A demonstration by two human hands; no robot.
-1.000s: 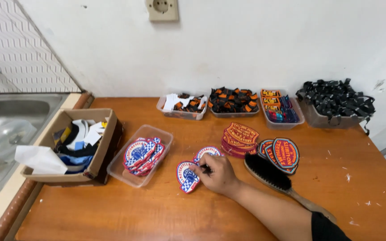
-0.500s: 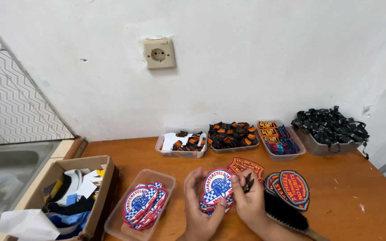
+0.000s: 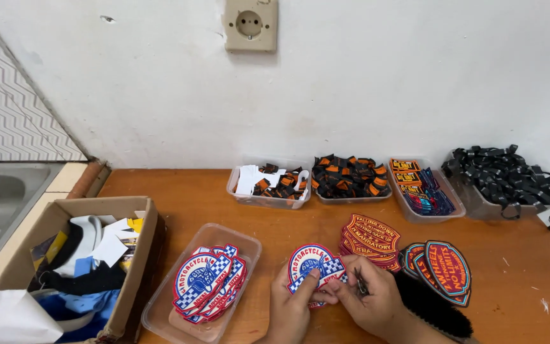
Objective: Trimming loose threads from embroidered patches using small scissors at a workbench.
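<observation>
My left hand (image 3: 291,304) grips the lower left edge of a round blue, white and red embroidered patch (image 3: 314,264), thumb on its face. My right hand (image 3: 369,299) touches the patch's lower right edge and pinches a small dark tool (image 3: 360,282) between its fingers. Both hands hover low over the wooden table (image 3: 186,191). A clear tray (image 3: 247,243) to the left holds a stack of matching blue patches (image 3: 207,286).
Piles of red-orange patches (image 3: 370,237) and dark oval patches (image 3: 444,269) lie right of my hands, beside a black brush (image 3: 437,309). Several clear trays of small labels (image 3: 350,177) and black straps (image 3: 503,175) line the wall. A cardboard box (image 3: 77,267) of scraps stands left, by a sink.
My left hand came into view and took hold of the blue patch, which was lifted off the table. The camera tilted up and then moved closer.
</observation>
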